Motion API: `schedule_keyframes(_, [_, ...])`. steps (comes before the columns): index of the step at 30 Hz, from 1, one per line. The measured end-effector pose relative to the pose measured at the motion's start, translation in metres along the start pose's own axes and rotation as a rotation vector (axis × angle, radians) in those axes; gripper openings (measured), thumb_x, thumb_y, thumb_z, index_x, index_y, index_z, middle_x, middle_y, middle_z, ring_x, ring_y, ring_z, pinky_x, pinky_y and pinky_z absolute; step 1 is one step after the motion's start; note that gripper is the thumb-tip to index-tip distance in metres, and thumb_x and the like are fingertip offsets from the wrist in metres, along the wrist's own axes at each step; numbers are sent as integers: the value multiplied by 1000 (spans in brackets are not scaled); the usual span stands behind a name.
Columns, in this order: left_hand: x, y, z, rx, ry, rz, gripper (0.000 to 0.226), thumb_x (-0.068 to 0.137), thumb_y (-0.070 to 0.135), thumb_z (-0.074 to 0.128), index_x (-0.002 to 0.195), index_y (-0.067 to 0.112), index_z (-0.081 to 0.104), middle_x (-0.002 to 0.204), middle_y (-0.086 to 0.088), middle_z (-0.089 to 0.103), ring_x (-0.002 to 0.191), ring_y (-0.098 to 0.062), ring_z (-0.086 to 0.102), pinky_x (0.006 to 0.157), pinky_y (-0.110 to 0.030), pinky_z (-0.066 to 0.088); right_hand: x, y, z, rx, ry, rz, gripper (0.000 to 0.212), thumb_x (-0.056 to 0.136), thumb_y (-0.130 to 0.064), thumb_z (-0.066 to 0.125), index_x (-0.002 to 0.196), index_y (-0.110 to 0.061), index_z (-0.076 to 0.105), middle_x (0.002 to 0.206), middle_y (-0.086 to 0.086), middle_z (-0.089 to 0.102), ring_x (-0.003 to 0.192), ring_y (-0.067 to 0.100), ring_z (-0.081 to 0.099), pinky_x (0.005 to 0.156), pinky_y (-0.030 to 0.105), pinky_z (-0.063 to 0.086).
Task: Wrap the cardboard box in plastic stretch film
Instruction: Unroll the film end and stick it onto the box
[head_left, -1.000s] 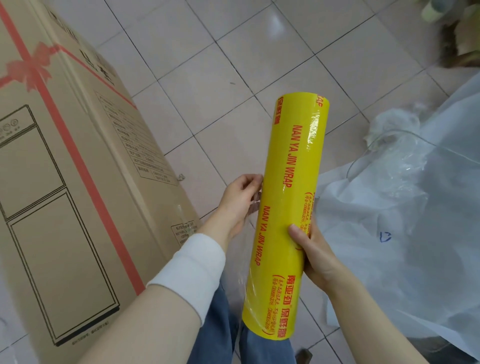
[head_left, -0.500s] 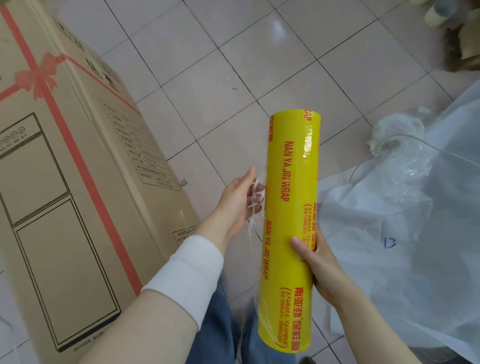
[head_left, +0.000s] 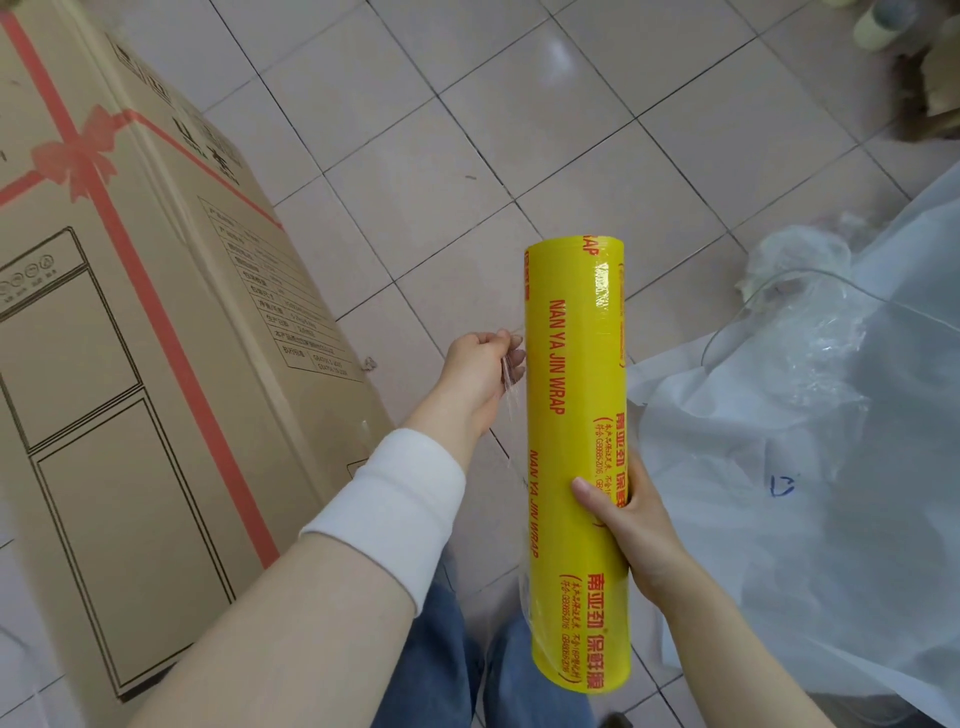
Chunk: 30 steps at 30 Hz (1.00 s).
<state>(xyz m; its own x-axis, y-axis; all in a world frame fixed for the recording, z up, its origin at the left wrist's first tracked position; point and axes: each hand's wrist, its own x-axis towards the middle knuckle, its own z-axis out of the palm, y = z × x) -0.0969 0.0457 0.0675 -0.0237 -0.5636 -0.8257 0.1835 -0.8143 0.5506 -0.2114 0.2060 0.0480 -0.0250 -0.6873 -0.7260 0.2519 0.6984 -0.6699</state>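
A tall yellow roll of stretch film (head_left: 574, 395) with red lettering stands nearly upright in front of me. My right hand (head_left: 628, 525) grips it around its lower half. My left hand (head_left: 480, 371) is just left of the roll, fingers pinched on the loose clear film edge (head_left: 511, 395), which is peeled a short way off the roll. The large cardboard box (head_left: 156, 364), printed with a red ribbon and bow, stands on the tiled floor at the left, apart from the roll.
White and clear plastic sheeting (head_left: 810, 441) lies heaped on the floor at the right. Beige floor tiles (head_left: 426, 156) stretch beyond the roll. Cardboard scraps and a pale tape roll (head_left: 883, 23) sit at the top right. My jeans-clad legs (head_left: 457, 660) are below.
My left hand has taken the film's loose edge and drawn it slightly left off the roll. The roll has tilted closer to upright and shifted a little right and down in view.
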Motion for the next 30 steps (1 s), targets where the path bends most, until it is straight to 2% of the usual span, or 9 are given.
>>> schedule_keyframes(3, [-1,3,-2,-160,-30,-176,29,99,13,38,74,6,51,67,-3,48,39,-5,49,37,-14,41,0,0,-1,-12,-3,12,83,42,-61,74,116,-49,40,118,-5,61,102,16,64,68,26,58])
schedule_keyframes(6, [3,7,-7,12,-82,-266,32,96,27,45,69,11,48,63,0,46,39,-5,45,37,-13,38,-1,2,-7,-27,-36,51,112,24,-75,79,123,-43,40,118,-3,62,103,18,65,69,26,59])
schedule_keyframes(8, [7,11,-12,146,-130,-343,32,94,33,49,68,13,48,56,2,46,37,-5,46,39,-13,39,-4,3,-10,-36,-54,66,119,18,-77,78,125,-42,39,117,-4,62,101,17,65,66,24,58])
schedule_keyframes(11, [8,13,-17,130,-165,-442,29,94,32,50,71,14,51,48,4,50,39,-7,49,42,-13,43,-6,5,-13,-49,-71,76,123,17,-76,78,127,-42,37,117,-5,62,101,17,65,66,25,58])
schedule_keyframes(15, [7,11,-10,-88,-74,-332,24,98,17,43,76,8,49,66,-3,48,54,-9,45,37,-13,41,-7,6,-11,-44,-102,108,111,16,-75,79,116,-44,43,113,-6,63,98,16,66,64,24,58])
schedule_keyframes(17, [8,8,-11,-177,-62,-299,28,99,14,37,75,5,48,67,-5,47,56,-9,44,40,-14,41,-7,9,-11,-35,-103,103,114,16,-75,79,119,-43,43,113,-6,64,98,16,66,65,25,58])
schedule_keyframes(22, [10,7,-20,-284,-112,-267,29,99,20,38,77,9,53,49,2,56,36,-3,47,34,-13,37,-4,10,-7,-20,-123,116,109,15,-73,80,114,-43,45,112,-6,64,97,16,66,64,26,58])
schedule_keyframes(26, [12,13,-27,-165,-96,-238,34,94,36,48,67,15,50,47,6,50,31,-3,42,32,-12,33,-1,7,-12,-89,-175,127,120,19,-73,81,127,-42,38,121,-2,61,106,22,64,80,37,58])
schedule_keyframes(30, [15,22,-34,47,-119,-288,28,95,24,48,70,12,50,39,5,49,32,-4,46,36,-11,39,-5,4,-17,-99,-219,134,112,20,-71,83,121,-47,41,120,-3,62,106,21,65,78,36,59])
